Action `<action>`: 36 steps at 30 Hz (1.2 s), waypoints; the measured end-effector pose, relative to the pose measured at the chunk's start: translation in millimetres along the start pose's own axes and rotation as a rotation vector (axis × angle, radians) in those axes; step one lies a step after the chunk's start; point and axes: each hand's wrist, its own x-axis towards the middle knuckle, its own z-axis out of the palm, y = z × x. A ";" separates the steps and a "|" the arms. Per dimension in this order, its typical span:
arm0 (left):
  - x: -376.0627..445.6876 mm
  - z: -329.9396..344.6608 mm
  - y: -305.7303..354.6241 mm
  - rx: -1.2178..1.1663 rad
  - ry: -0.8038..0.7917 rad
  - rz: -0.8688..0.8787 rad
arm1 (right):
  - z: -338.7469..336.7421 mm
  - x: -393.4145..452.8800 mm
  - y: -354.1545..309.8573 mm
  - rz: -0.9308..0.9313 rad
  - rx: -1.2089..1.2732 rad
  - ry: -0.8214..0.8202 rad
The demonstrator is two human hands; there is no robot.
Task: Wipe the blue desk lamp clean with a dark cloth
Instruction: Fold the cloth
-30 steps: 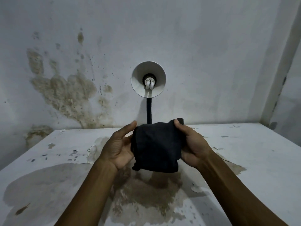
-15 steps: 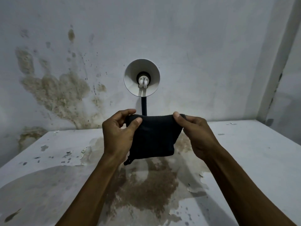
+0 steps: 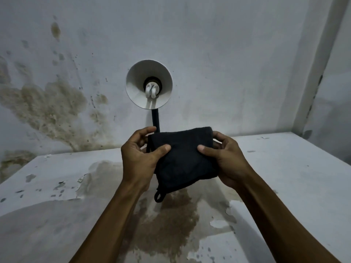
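The desk lamp (image 3: 149, 83) stands at the back of the table against the wall, its round shade facing me with a white bulb inside. Its dark neck (image 3: 155, 118) drops behind a folded dark cloth (image 3: 183, 158), which hides the lamp's base. My left hand (image 3: 139, 158) grips the cloth's left edge, thumb on its front. My right hand (image 3: 226, 158) grips the right edge the same way. The cloth is held above the table, a small loop (image 3: 158, 196) hanging from its lower corner.
The white table (image 3: 284, 177) has peeling paint and a large brown stain (image 3: 171, 224) below my hands. The wall (image 3: 57, 103) behind is mould-stained at the left. A wall corner (image 3: 319, 73) rises at the right.
Both hands have refolded the cloth into a flatter rectangle, thumbs now on its front face. The hanging loop now shows at the bottom.
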 end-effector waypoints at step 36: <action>113.4 110.3 -175.0 0.812 -0.267 -0.086 | -89.8 155.5 76.5 0.286 -1.208 0.151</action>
